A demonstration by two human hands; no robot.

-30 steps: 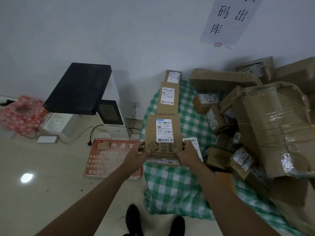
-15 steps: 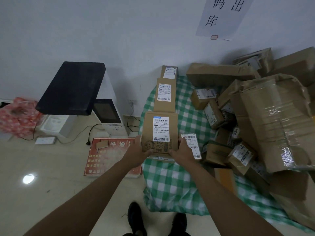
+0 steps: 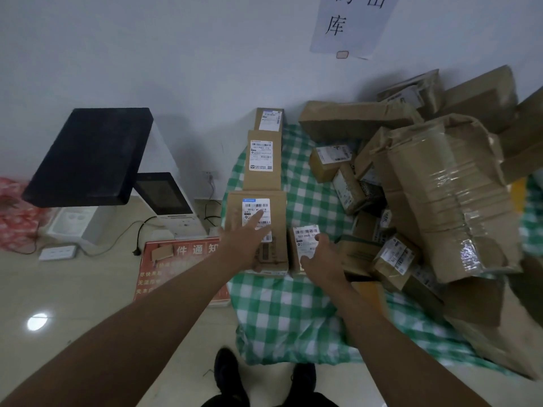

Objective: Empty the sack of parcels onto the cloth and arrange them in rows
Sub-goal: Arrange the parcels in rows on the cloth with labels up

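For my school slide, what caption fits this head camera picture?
Left hand flat on third box in row on cloth; right hand on small parcel.

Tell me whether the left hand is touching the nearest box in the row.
Touching. The head view shows the left hand lying flat, fingers straight, on top of the nearest box, covering part of its label.

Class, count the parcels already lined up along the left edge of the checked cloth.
3: the far parcel by the wall, the middle parcel, and the near parcel under the left hand. None looks hidden.
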